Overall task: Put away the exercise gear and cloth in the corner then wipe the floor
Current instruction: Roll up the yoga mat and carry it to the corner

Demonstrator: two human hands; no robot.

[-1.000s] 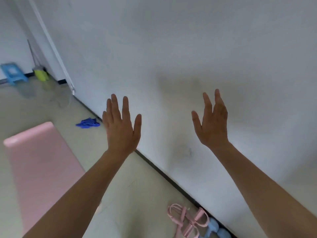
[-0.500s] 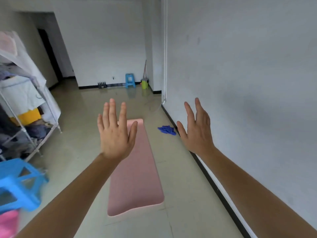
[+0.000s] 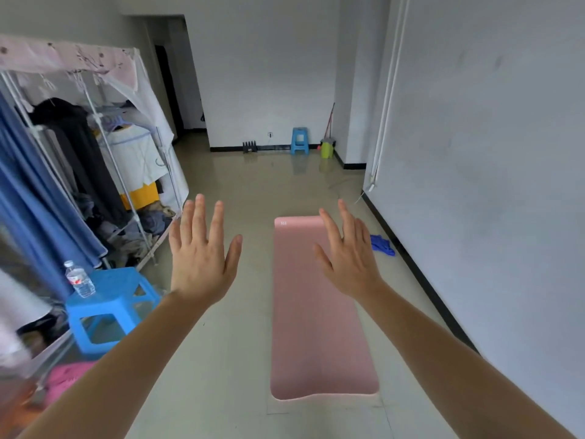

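L hand (image 3: 202, 264) & R hand (image 3: 348, 264) spread wide, holding nothing, above pink mat (image 3: 319, 337); its corner logo unreadable.

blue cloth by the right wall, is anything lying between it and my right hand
Nothing visible does. The blue cloth lies on bare floor beside the pink mat, near the wall's black baseboard. The right hand is raised open above the mat's far end, empty.
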